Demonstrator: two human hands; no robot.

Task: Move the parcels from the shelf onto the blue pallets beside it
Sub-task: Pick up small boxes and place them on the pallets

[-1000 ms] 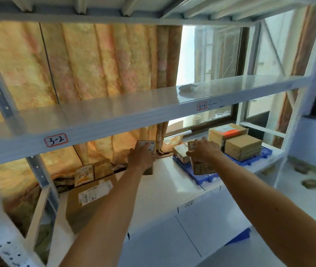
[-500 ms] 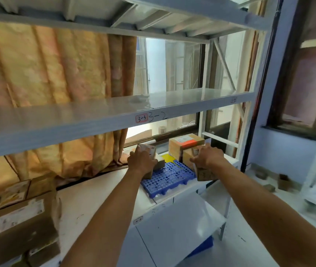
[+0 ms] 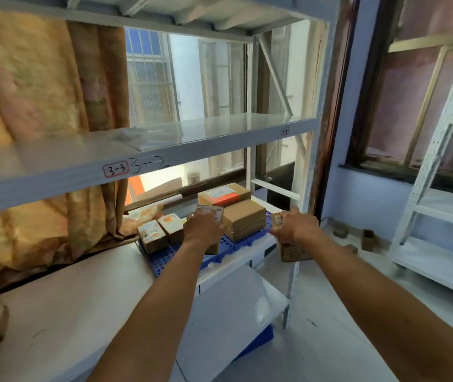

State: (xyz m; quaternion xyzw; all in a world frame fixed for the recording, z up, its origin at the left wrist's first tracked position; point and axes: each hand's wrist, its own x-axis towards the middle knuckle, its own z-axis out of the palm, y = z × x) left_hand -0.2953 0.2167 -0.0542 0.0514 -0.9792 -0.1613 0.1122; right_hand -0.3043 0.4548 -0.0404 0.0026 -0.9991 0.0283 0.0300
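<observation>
An orange curtain (image 3: 26, 86) hangs at the left behind the racking, beside a barred window (image 3: 151, 78). A second white rack (image 3: 440, 150) stands at the right against a pale blue wall (image 3: 368, 197), with 2 small brown items (image 3: 368, 239) on the floor (image 3: 330, 348) below.

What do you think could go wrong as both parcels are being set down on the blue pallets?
The parcel in the right hand hangs past the shelf's end, over the floor; a slip would drop it. The left hand sets its parcel close beside the stacked boxes, which it might nudge on the blue pallet.
</observation>
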